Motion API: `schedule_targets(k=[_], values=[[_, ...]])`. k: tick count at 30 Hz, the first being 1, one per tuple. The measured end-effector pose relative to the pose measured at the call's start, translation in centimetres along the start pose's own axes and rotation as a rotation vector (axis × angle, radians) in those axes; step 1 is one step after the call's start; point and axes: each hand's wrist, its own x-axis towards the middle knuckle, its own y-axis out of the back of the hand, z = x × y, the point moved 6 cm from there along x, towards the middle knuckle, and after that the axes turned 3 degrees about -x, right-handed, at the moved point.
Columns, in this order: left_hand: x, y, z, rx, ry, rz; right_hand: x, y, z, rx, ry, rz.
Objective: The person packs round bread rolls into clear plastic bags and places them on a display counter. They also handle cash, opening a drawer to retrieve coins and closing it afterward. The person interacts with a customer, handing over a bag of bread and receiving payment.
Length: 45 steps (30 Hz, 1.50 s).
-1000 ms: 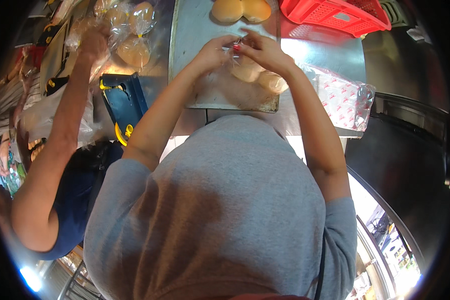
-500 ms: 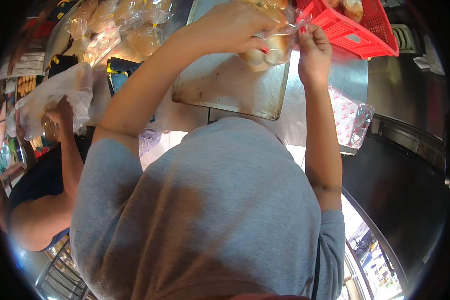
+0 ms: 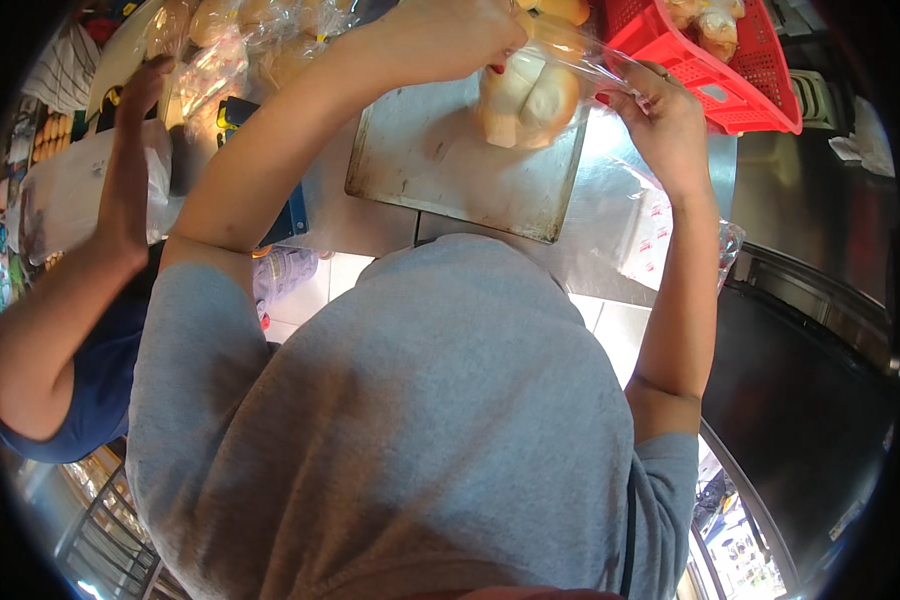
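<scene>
A clear plastic bag (image 3: 598,66) with bread rolls (image 3: 530,100) in it lies over a worn metal baking tray (image 3: 440,170). My left hand (image 3: 455,38) is closed at the bag, on the far side of the rolls, partly cut off by the top of the view. Thumb and fingers of my right hand (image 3: 667,125) pinch the stretched plastic to the right of the rolls. More golden rolls (image 3: 562,10) show beyond the bag at the top edge.
A red plastic basket (image 3: 670,55) with wrapped bread stands at the right. Bagged rolls (image 3: 295,60) lie at the far left. Printed plastic packaging (image 3: 655,240) rests on the metal table by my right forearm. A co-worker's arm (image 3: 120,215) reaches in at the left, near a whitish bag (image 3: 65,200).
My right hand has moved right and nearer to me, drawing the plastic out taut. My left hand has shifted slightly left and away. The co-worker's hand has risen off the whitish bag.
</scene>
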Motion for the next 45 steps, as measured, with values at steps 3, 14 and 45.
schedule_targets(k=[3, 14, 45], values=[[0.5, 3.9, 2.2, 0.121, 0.003, 0.159, -0.6, 1.1, -0.1, 0.175, -0.006, 0.138], [-4.3, 1.1, -2.5, -0.444, 0.435, 0.170, -1.7, -3.7, 2.2, 0.803, -0.165, 0.130], [-1.1, -6.4, -4.6, -0.435, 0.450, 0.301, -8.8, -19.2, 10.3, 1.731, -0.809, 0.165]])
